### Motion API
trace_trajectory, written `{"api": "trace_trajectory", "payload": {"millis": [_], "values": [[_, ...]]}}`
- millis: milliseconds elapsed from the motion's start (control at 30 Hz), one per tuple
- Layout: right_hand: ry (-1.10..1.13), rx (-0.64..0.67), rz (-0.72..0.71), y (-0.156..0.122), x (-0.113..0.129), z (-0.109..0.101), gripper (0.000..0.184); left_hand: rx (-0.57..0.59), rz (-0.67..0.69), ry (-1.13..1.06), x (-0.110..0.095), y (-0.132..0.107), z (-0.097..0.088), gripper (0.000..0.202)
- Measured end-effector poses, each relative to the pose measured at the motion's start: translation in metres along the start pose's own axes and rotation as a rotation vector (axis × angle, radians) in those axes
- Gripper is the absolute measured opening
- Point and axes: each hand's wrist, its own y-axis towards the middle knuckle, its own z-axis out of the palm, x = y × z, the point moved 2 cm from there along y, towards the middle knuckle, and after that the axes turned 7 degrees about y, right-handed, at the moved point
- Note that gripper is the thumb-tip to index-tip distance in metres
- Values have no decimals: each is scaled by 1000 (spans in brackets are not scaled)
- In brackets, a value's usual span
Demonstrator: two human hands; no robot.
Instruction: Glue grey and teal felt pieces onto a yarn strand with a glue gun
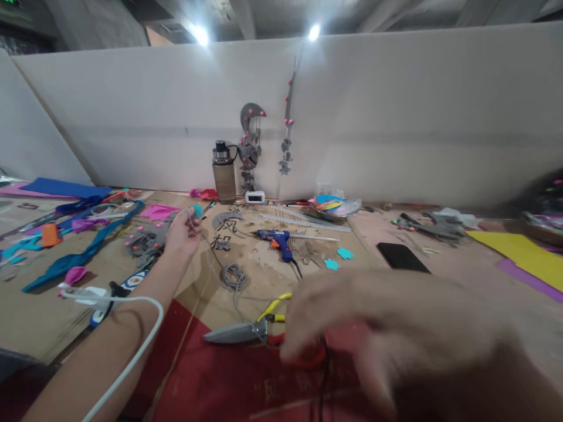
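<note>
My left hand is raised at the left, its fingers pinched on a thin grey cord. A turquoise felt piece shows at its fingertips; whether it is held, I cannot tell. The cord runs down to a loose coil on the cardboard and on toward the scissors. Blurred by motion, my right hand hangs over the scissors, thumb and fingers apart. It partly hides their yellow and red handles. The blades point left.
A blue glue gun, two turquoise felt flowers and grey felt cutouts lie beyond the coil. A black phone lies right. Behind stand a bottle and hanging grey moon ornaments. A white cable crosses my left forearm.
</note>
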Motion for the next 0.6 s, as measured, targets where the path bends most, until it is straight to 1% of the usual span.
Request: {"api": "trace_trajectory", "payload": {"millis": [33,67,100,167,200,233,267,300,333,400,500,600], "values": [[-30,-43,61,3,-18,-7,43,11,15,15,2,-1,1,16],[-78,-153,127,8,-40,-16,47,25,36,36,4,-3,2,17],[-162,-298,214,12,-65,-24,49,41,64,59,6,-5,3,17],[-410,-571,457,22,-116,-34,45,81,113,116,10,-11,8,20],[-490,-665,579,26,-141,-35,41,101,134,145,12,-15,10,22],[-529,-685,673,31,-162,-33,41,123,151,175,13,-19,14,23],[-538,-674,742,36,-181,-29,43,146,167,209,15,-24,17,23],[-542,-677,795,40,-195,-25,48,173,184,244,16,-29,21,23],[-576,-726,826,43,-205,-22,52,203,201,276,17,-35,25,23],[-549,-760,889,47,-215,-17,51,254,220,356,20,-46,32,22],[-443,-738,904,50,-217,-18,36,306,205,417,24,-59,39,24],[-379,-728,874,49,-214,-25,25,310,179,439,27,-63,40,28]]}}
